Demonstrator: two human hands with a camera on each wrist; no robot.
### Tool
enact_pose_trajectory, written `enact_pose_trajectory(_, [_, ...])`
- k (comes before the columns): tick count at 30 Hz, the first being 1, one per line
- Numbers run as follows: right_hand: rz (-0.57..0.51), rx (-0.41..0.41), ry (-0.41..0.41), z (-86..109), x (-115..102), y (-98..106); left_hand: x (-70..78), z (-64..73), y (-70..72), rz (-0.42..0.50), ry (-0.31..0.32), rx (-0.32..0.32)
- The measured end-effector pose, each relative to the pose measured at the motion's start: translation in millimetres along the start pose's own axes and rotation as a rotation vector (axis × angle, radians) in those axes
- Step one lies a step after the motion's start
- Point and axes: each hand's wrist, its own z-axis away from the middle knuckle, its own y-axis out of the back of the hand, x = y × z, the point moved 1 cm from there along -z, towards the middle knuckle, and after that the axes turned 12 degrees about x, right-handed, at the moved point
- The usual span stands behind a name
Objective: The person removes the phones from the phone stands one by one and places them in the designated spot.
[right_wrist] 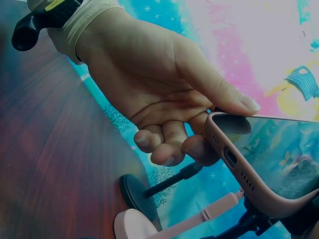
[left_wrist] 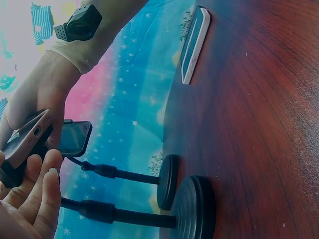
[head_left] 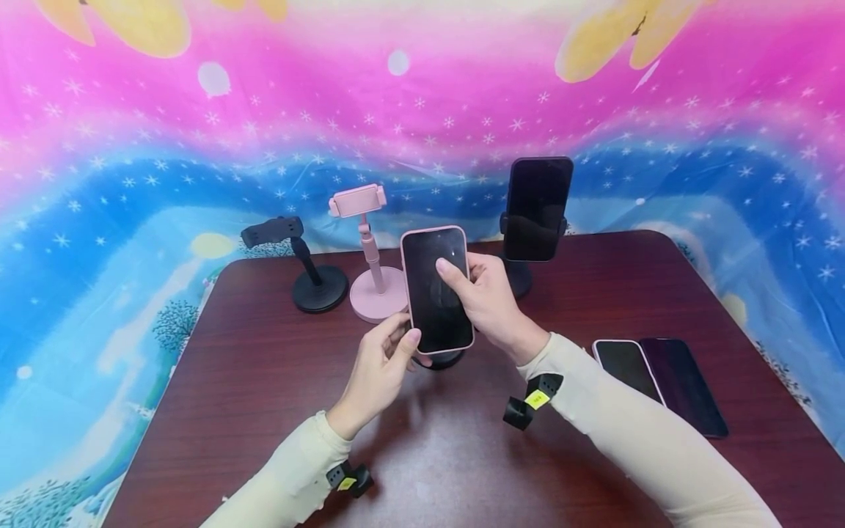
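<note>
A smartphone in a pink case (head_left: 437,290) stands upright, screen toward me, over a black round-based stand (head_left: 444,359). My right hand (head_left: 491,301) grips its right side, thumb flat on the screen and fingers behind. With my left hand (head_left: 379,356) I pinch the lower left corner; the thumb (right_wrist: 239,102) lies on the front edge and other fingers curl by the case. The charging port (left_wrist: 37,130) faces down. Behind the phone, the black holder (right_wrist: 304,219) shows only in part. In the left wrist view, the stand's base (left_wrist: 194,209) rests on the table.
At the back left are a black phone stand (head_left: 317,282) and a pink one (head_left: 372,268). Another black stand at the back right holds a dark phone (head_left: 538,209). A white-edged phone (head_left: 627,367) and a dark phone (head_left: 686,385) lie on the wooden table (head_left: 264,411) by my right forearm.
</note>
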Motion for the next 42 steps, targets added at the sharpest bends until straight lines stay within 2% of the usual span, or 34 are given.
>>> enact_pose_trajectory(33, [-0.041, 0.020, 0.013, -2.3, -1.2, -1.1, -0.9, -0.2, -1.4, 0.012, 0.000, 0.009])
enact_pose_trajectory(42, [-0.053, 0.021, 0.006, -3.9, -2.2, -1.8, -0.8, 0.2, -0.6, 0.020, -0.026, 0.008])
